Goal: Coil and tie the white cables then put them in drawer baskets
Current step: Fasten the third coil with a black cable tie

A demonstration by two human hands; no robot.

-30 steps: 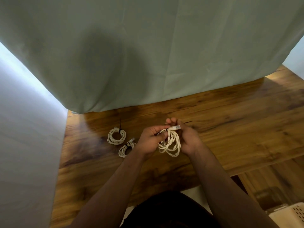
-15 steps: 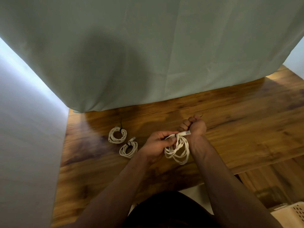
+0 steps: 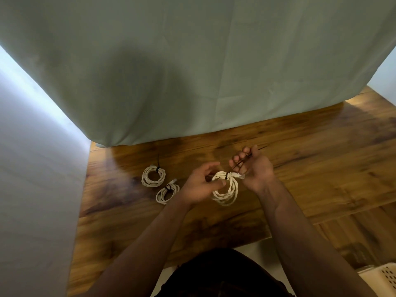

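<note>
A white coiled cable (image 3: 226, 190) hangs between my hands above the wooden table (image 3: 321, 168). A dark tie wraps its top, beside the plug end. My left hand (image 3: 200, 185) pinches the coil's upper left side. My right hand (image 3: 254, 168) grips the thin dark tail of the tie, which runs from the coil up through its fingers. Two other white coils lie on the table to the left, each bound with a dark tie: the far coil (image 3: 153, 176) and the near coil (image 3: 167, 193).
A pale green cloth (image 3: 192, 71) hangs across the back of the table. A light wall (image 3: 32, 189) borders the left side. The corner of a cream perforated basket (image 3: 383, 279) shows at the bottom right, below the table's front edge.
My right hand has turned palm-up and drawn the tie's tail up and away to the right. The dark band now shows around the coil's top. My left hand keeps hold of the coil.
</note>
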